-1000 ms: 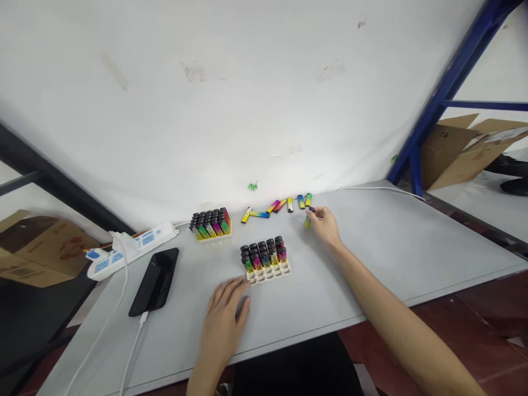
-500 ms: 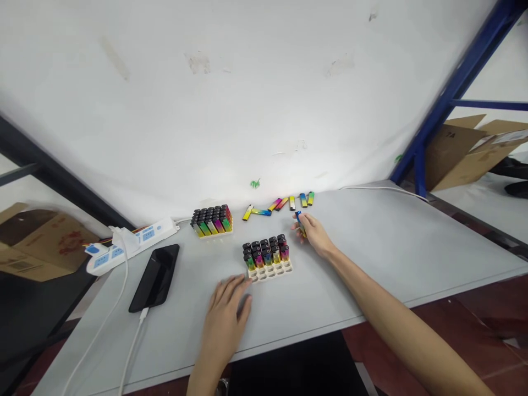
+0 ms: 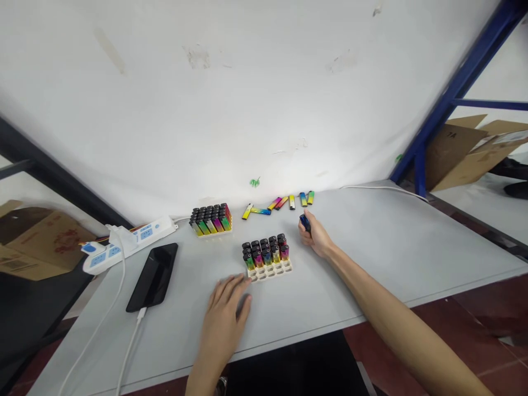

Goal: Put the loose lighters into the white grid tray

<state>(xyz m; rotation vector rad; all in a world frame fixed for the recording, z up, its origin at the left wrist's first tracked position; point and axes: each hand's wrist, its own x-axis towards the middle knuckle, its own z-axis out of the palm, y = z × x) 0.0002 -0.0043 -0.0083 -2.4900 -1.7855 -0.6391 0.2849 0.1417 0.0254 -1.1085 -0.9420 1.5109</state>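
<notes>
My right hand [image 3: 315,236] is closed around a lighter [image 3: 305,222], its dark top end showing above the fingers, to the right of the white slotted tray [image 3: 270,271]. Several upright lighters [image 3: 267,256] with black tops fill the tray's back rows, while the front slots are bare. Flat on the table with fingers extended lies my left hand [image 3: 225,308], its fingertips at the tray's front left corner. Along the wall several loose lighters [image 3: 292,202] lie in a scattered row, yellow, blue, pink and green.
A second tray full of lighters [image 3: 211,220] stands at the back left. Left of it are a white power strip [image 3: 132,245] and a black phone [image 3: 153,276] with a white cable. Cardboard boxes [image 3: 474,148] and a blue frame [image 3: 443,104] stand at the right.
The lighter in my right hand has turned; its black top now points up, and my fingers have curled further around it. My left hand has stayed by the tray.
</notes>
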